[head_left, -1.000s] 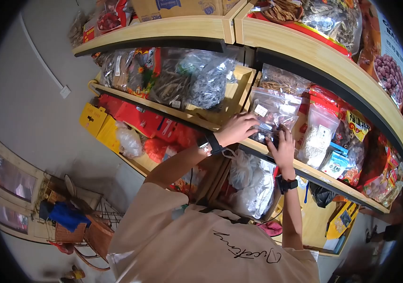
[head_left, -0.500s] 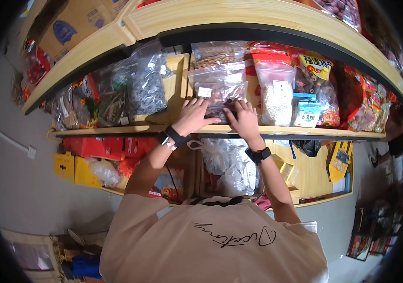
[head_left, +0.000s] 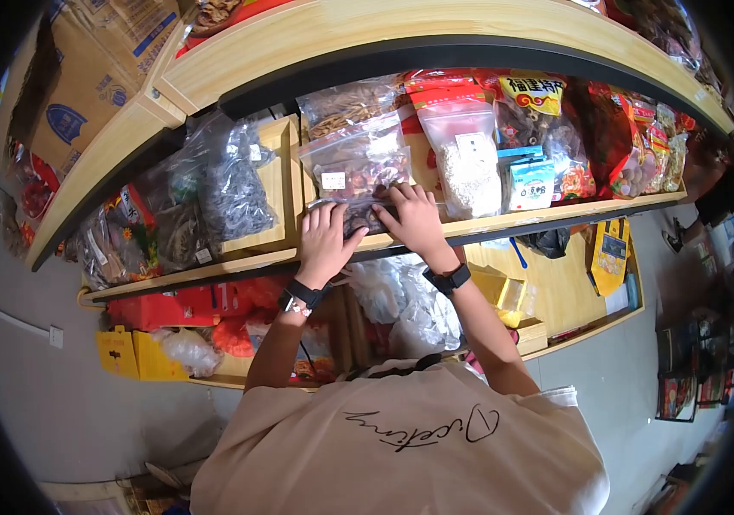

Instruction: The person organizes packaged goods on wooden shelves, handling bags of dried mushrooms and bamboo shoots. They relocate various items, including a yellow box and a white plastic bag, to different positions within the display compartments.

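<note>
A clear plastic bag of dark dried goods point(head_left: 355, 220) stands at the front of the shelf, its lower part mostly covered by my hands. At its left side, my left hand point(head_left: 324, 247) grips it, fingers at the top edge and thumb across the front. My right hand point(head_left: 416, 225) is closed on the right side of this bag, fingers bent over its upper edge. Right behind it leans a zip bag of reddish-brown dried pieces point(head_left: 376, 168) with a white label. A bag of white grains point(head_left: 467, 176) stands just right of my right hand.
A wooden upper shelf edge point(head_left: 436, 27) with a black strip overhangs the bags. Dark dried goods in a bag point(head_left: 234, 193) stand left, beside a wooden divider point(head_left: 281, 184). Below are crumpled white plastic bags point(head_left: 414, 305) and a yellow box point(head_left: 115, 350). A person's leg shows far right.
The view has turned and shifted, so the shelf looks tilted and further left. Both hands stay at the same bag, with only slight movement of the fingers.
</note>
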Motion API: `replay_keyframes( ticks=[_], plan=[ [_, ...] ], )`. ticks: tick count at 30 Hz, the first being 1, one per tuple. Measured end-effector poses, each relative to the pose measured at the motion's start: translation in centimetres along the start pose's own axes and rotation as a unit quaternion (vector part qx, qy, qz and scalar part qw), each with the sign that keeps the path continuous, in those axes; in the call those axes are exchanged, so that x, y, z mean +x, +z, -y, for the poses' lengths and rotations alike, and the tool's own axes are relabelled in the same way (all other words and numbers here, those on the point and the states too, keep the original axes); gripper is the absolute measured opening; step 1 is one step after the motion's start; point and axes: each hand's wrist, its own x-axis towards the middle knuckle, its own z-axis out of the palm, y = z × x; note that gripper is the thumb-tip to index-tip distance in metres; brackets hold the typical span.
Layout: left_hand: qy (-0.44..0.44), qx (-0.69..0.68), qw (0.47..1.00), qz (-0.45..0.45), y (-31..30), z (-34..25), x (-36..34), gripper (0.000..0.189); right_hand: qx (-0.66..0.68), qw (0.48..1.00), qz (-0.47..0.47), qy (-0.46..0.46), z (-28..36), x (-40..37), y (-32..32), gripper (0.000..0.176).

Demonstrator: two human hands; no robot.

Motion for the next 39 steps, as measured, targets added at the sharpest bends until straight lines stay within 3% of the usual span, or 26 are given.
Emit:
replay_keyframes(
  ticks=[39],
  plan=[
    [0.003,0.001,1.0,0.016,0.38,0.21,0.03,0.051,-0.009,1.0,-0.008,0.011,0.05,-0.14,0.07,0.033]
  ],
)
